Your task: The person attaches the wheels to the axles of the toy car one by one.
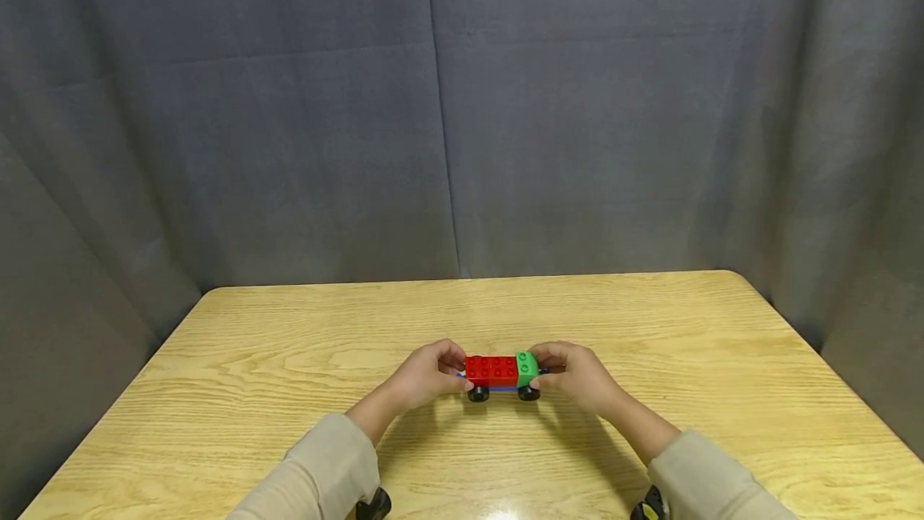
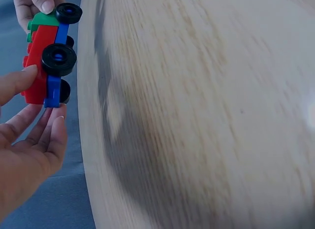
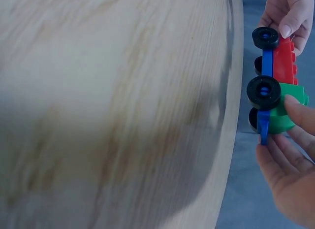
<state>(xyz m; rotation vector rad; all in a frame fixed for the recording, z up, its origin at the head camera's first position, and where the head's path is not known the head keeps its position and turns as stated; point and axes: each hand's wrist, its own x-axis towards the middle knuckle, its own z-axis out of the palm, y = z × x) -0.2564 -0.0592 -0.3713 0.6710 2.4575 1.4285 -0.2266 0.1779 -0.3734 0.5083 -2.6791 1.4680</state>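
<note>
A toy car built of blocks is held up between both hands, above the table. It has a blue wheeled base [image 2: 53, 88] with black wheels [image 3: 264, 92], a long red brick [image 1: 491, 370] on the left and a rounded green brick [image 1: 526, 367] on the right. My left hand [image 1: 428, 375] grips the red end, thumb on the near side and fingers at the end and far side. At the green end my right hand [image 1: 576, 375] pinches the car, its thumb on the green brick and fingertips by the blue tip of the base.
A light wood-grain table [image 1: 346, 327] with rounded far corners lies below the hands. Grey curtains [image 1: 289, 143] hang behind it and at both sides. Black wrist devices [image 1: 373, 504] show under the beige sleeves [image 1: 318, 464].
</note>
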